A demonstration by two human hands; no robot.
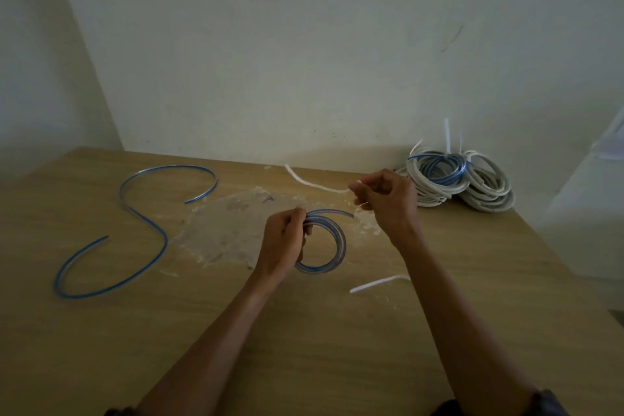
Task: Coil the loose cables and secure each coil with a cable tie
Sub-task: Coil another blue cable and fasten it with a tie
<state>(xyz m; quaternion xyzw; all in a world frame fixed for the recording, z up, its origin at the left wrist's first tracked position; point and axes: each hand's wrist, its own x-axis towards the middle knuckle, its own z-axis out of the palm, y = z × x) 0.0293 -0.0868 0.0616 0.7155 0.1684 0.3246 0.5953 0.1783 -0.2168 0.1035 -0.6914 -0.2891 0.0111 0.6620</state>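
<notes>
1. The left fingers (297,218) grip a small blue coil (339,246) mid-bench (304,348); the right fingers (363,186) pinch a white tie (314,184).
2. Advice: keep the loops stacked, thread the tie through the middle, then cinch.
3. Outward: one spare tie (378,282) at 5 o'clock, one loose cable (165,243) at 9, and a pile of tied coils (439,176) at 2, count unclear.

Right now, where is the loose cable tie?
Head view: the tie lies on the table, right of centre, nearer than the blue coil, by the right forearm.
</notes>
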